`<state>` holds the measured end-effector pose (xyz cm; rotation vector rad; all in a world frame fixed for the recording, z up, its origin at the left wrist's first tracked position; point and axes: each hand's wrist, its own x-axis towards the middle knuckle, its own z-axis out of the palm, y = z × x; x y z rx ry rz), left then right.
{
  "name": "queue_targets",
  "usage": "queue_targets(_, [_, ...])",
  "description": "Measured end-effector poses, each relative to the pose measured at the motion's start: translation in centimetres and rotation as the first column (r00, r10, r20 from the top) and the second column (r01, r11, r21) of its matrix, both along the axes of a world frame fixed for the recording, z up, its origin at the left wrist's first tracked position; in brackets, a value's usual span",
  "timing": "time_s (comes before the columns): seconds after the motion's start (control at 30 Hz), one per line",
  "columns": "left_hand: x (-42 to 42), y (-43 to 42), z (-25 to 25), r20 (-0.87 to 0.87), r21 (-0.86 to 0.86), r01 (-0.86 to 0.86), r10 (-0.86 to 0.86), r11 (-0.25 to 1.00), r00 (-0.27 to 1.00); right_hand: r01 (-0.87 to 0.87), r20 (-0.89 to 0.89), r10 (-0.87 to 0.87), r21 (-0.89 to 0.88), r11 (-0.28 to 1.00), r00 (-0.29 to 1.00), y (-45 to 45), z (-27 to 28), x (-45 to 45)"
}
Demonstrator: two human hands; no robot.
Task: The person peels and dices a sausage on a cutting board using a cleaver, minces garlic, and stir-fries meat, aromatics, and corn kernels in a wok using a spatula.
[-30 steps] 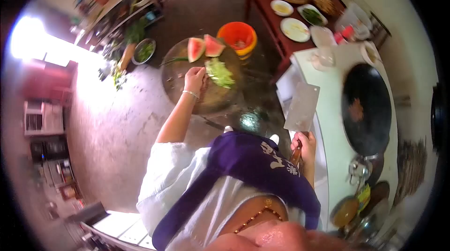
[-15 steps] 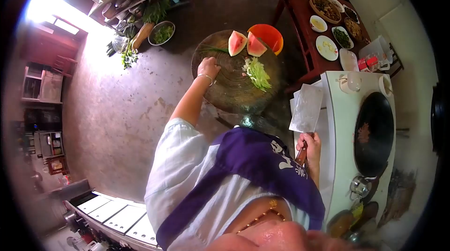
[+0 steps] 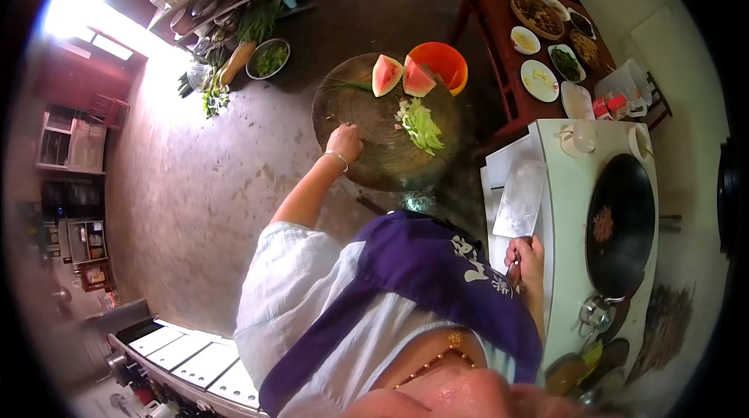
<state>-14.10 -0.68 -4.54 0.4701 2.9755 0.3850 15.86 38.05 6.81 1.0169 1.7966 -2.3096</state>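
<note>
My right hand (image 3: 525, 256) grips a cleaver (image 3: 520, 198) by its handle, its broad blade held up beside the white stove. At the left part of a round wooden chopping block (image 3: 373, 159), my left hand (image 3: 344, 142) is closed, fingers curled down near the wood; whatever they hold is hidden. Sliced pale green vegetable (image 3: 421, 128) lies in a pile right of that hand. Two red watermelon wedges (image 3: 386, 76) rest at the block's far side, with thin green stalks (image 3: 347, 84) to their left.
An orange bucket (image 3: 456, 67) stands behind the block. On the right, the stove (image 3: 552, 184) carries a black wok (image 3: 622, 223) with some reddish food in it. Several filled dishes cover a dark red table (image 3: 499, 44). A metal bowl of greens (image 3: 268, 58) sits on the floor.
My left hand has moved across the block toward its near edge. The cleaver in my right hand has dropped slightly, its blade turned at a different angle.
</note>
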Motion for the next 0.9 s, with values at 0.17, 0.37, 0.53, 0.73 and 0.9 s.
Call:
queue_targets(0.17, [-1.1, 3.8, 2.0, 0.06, 0.241, -0.051, 0.038, 0.969, 0.998, 0.013, 0.039, -0.013, 0.006, 1.0, 0.999, 1.2, 0.2, 1.4])
queue_targets(0.37, [-2.7, 8.8, -1.6, 0.055, 0.196, -0.026, 0.015, 0.98, 0.998, 0.033, 0.02, -0.033, -0.014, 0.999, 0.999, 2.3, -0.5, 3.3])
queue_targets(0.53, [-2.0, 7.5, 0.4, 0.251, 0.446, -0.214, 0.108, 0.869, 0.962, 0.074, 0.007, -0.074, -0.024, 0.997, 0.997, 3.0, -0.6, 4.6])
queue_targets(0.73, [-3.6, -2.1, 1.1, 0.646, 0.712, -0.647, 0.108, 0.273, 0.756, 0.188, -0.025, -0.189, -0.02, 0.982, 0.982, 3.4, -1.0, 5.1])
queue_targets(0.9, [-2.1, -3.1, -0.8, 0.539, 0.661, -0.542, 0.173, 0.519, 0.824, 0.165, -0.016, -0.166, -0.034, 0.986, 0.986, 3.5, -1.4, 5.1])
